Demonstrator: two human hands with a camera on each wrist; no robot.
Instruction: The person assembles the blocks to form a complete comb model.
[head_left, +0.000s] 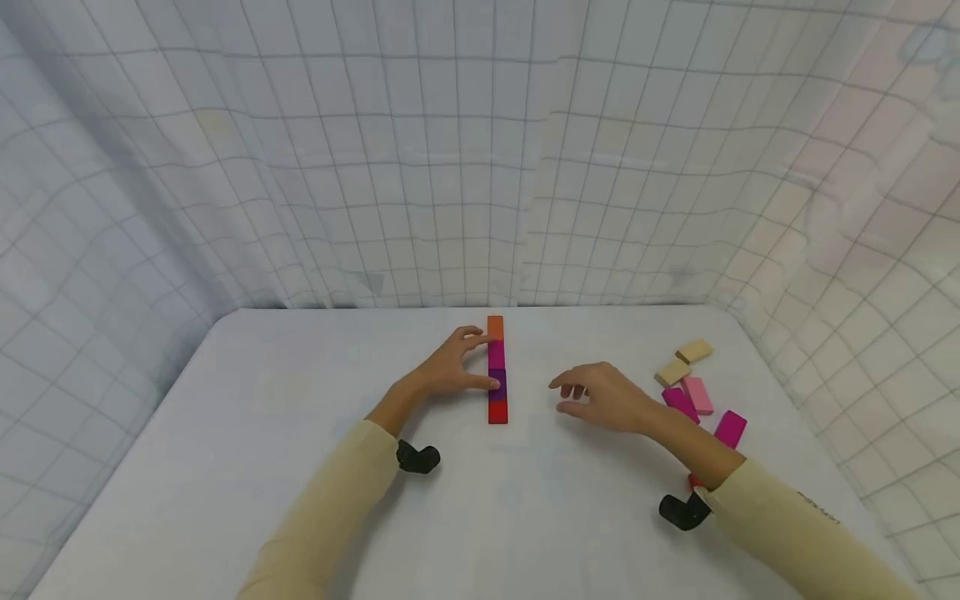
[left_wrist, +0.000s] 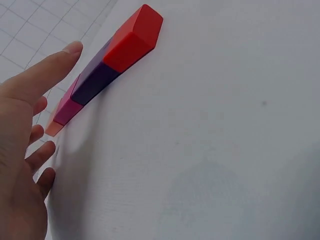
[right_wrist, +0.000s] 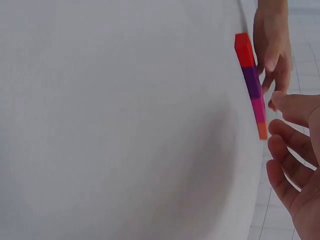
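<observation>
Four end-to-end blocks form a straight row in the middle of the table: orange (head_left: pixel 496 326), magenta (head_left: pixel 496 356), purple (head_left: pixel 500 394) and red (head_left: pixel 498 413), the red one nearest me. My left hand (head_left: pixel 447 367) hovers at the row's left side, thumb and fingers spread. From the head its thumb overlaps the purple block; the left wrist view shows no grip on any block. To the right of the row, my right hand (head_left: pixel 606 398) hangs over the table with loosely bent fingers and holds nothing. Its fingers (right_wrist: pixel 285 155) are apart from the row.
On the right lie two pale yellow blocks (head_left: pixel 694 350), a light pink block (head_left: pixel 698 395) and two magenta blocks (head_left: pixel 731 428). A red block (head_left: pixel 695 481) is partly hidden under my right forearm. White gridded curtains (head_left: pixel 450 167) surround the white table (head_left: pixel 300 375).
</observation>
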